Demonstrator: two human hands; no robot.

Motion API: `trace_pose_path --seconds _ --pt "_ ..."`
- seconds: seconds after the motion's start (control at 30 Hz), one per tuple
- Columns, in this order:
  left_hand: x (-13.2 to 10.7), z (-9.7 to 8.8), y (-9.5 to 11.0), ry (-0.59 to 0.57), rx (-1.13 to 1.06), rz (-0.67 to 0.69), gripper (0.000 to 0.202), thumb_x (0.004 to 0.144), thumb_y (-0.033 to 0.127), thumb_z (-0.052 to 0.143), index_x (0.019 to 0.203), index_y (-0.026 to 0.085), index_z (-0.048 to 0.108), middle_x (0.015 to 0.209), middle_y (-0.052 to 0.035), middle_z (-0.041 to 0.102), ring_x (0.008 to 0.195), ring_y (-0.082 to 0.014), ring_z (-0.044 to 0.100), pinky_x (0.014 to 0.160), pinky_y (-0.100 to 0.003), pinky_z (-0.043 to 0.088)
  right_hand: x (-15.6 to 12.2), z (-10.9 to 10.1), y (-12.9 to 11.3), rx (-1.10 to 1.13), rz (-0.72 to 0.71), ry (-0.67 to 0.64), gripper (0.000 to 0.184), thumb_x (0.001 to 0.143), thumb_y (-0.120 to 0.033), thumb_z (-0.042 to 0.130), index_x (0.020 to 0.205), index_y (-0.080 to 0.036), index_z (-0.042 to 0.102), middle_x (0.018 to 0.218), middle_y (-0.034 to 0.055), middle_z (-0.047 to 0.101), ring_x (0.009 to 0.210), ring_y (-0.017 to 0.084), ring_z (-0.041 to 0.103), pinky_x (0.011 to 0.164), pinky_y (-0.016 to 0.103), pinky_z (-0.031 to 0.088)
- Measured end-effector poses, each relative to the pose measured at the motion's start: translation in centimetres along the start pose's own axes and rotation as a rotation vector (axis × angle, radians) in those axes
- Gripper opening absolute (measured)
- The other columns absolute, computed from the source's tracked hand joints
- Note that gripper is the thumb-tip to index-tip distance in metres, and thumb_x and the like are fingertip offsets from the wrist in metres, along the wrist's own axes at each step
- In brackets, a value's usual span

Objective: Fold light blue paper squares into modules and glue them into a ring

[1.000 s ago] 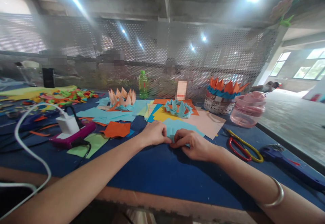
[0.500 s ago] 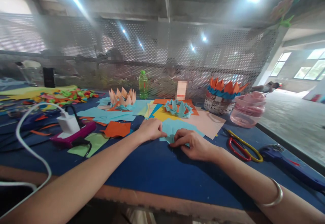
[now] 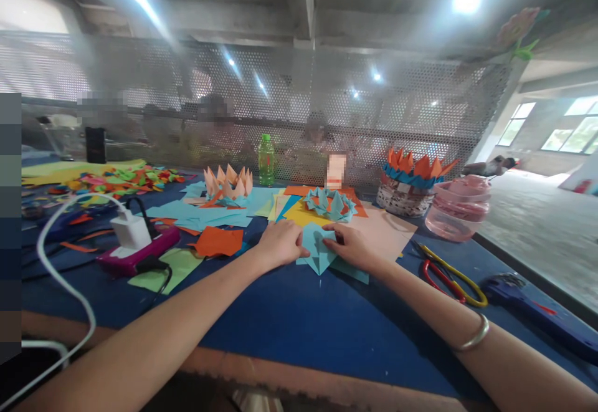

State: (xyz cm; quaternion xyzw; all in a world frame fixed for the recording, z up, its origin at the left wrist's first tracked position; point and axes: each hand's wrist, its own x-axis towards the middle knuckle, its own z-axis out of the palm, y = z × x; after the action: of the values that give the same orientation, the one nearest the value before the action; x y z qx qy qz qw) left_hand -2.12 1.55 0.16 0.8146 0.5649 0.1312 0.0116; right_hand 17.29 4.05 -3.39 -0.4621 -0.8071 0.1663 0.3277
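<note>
A sheet of light blue paper (image 3: 319,261) lies on the blue tabletop, partly folded so that a point faces me. My left hand (image 3: 281,244) is at its left edge, fingers curled and thumb pressed on the paper. From the right, my right hand (image 3: 352,247) grips the folded part between thumb and fingers. Another light blue sheet (image 3: 354,271) shows under my right hand. Just beyond sits a ring of folded light blue paper points (image 3: 331,205). Both palms are hidden.
Scissors (image 3: 451,275) and a blue tool (image 3: 542,315) lie right. A pink water jug (image 3: 458,209) and an orange-and-blue paper crown piece (image 3: 411,178) stand behind. A power strip (image 3: 140,250) with cables is left, near a peach paper crown (image 3: 228,184) and a green bottle (image 3: 266,159).
The near edge of the light blue paper is now folded into a point. My right hand has moved up and slightly right, onto the fold. My left hand has stayed nearly in place.
</note>
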Motion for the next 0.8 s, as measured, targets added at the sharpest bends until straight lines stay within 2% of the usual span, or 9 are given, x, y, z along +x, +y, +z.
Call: trace_pose_path --seconds 0.07,0.13,0.2,0.27,0.33,0.43,0.6,0.8 --pt "0.0 0.0 0.2 0.03 -0.008 0.016 0.02 0.067 0.033 0.072 0.061 0.018 0.061 0.07 -0.0031 0.063 0.077 -0.022 0.059 0.066 -0.029 0.039 0.0 0.2 0.0 0.023 0.02 0.023 0.03 0.072 -0.021 0.056 0.099 -0.017 0.067 0.057 -0.0034 0.052 0.054 0.011 0.046 0.053 0.021 0.033" --pt "-0.1 0.1 0.6 0.135 -0.082 0.073 0.015 0.073 0.03 0.069 0.07 0.018 0.061 0.08 -0.0035 0.063 0.082 -0.0203 0.058 0.072 -0.03 0.041 0.0 0.2 0.2 0.058 0.048 0.052 0.027 0.072 -0.018 0.049 0.09 -0.017 0.068 0.055 -0.0038 0.051 0.052 0.01 0.045 0.05 0.02 0.032" --pt "-0.3 0.2 1.2 0.278 -0.21 0.187 0.013 0.079 0.03 0.063 0.078 0.018 0.06 0.085 -0.0036 0.062 0.085 -0.0177 0.057 0.076 -0.029 0.042 0.0 0.2 0.4 0.097 0.084 0.078 0.027 0.074 -0.019 0.043 0.083 -0.016 0.068 0.055 -0.0028 0.053 0.051 0.01 0.046 0.049 0.02 0.032" --pt "-0.5 0.4 1.8 0.351 -0.304 0.316 0.016 0.08 0.033 0.063 0.082 0.017 0.058 0.086 -0.0034 0.06 0.085 -0.0167 0.056 0.077 -0.028 0.043 0.0 0.1 0.5 0.135 0.113 0.088 0.029 0.074 -0.019 0.04 0.08 -0.015 0.068 0.057 -0.0013 0.057 0.053 0.011 0.049 0.05 0.021 0.035" --pt "-0.7 0.6 2.2 0.316 -0.29 0.387 0.021 0.076 0.034 0.066 0.086 0.018 0.057 0.088 -0.0033 0.059 0.087 -0.0177 0.055 0.078 -0.029 0.043 -0.2 0.2 0.4 0.17 0.137 0.085 0.031 0.072 -0.017 0.04 0.083 -0.014 0.069 0.061 0.0 0.061 0.055 0.012 0.053 0.052 0.022 0.039" --pt "-0.7 1.1 2.0 0.223 -0.188 0.393 0.023 0.072 0.026 0.068 0.09 0.018 0.057 0.091 -0.0038 0.059 0.091 -0.0207 0.054 0.078 -0.032 0.044 -0.6 0.2 -0.1 0.221 0.154 0.061 0.036 0.067 -0.011 0.041 0.089 -0.013 0.069 0.068 0.0019 0.067 0.06 0.013 0.059 0.056 0.023 0.044" --pt "-0.2 2.0 0.9 0.147 -0.132 0.37 0.02 0.074 0.006 0.052 0.088 0.018 0.06 0.089 -0.0041 0.061 0.091 -0.02 0.056 0.079 -0.029 0.043 -1.7 0.1 -0.8 0.282 0.088 0.019 0.039 0.065 -0.003 0.043 0.096 -0.013 0.064 0.08 0.0047 0.071 0.073 0.015 0.065 0.07 0.026 0.049" --pt "0.0 2.1 0.6 0.177 -0.182 0.398 0.027 0.071 0.0 0.043 0.076 0.018 0.063 0.083 -0.0034 0.061 0.083 -0.0171 0.058 0.076 -0.027 0.043 -2.3 -0.8 0.1 -0.057 -0.069 0.058 0.036 0.065 -0.005 0.059 0.099 -0.016 0.063 0.079 0.003 0.064 0.075 0.016 0.059 0.072 0.03 0.046"
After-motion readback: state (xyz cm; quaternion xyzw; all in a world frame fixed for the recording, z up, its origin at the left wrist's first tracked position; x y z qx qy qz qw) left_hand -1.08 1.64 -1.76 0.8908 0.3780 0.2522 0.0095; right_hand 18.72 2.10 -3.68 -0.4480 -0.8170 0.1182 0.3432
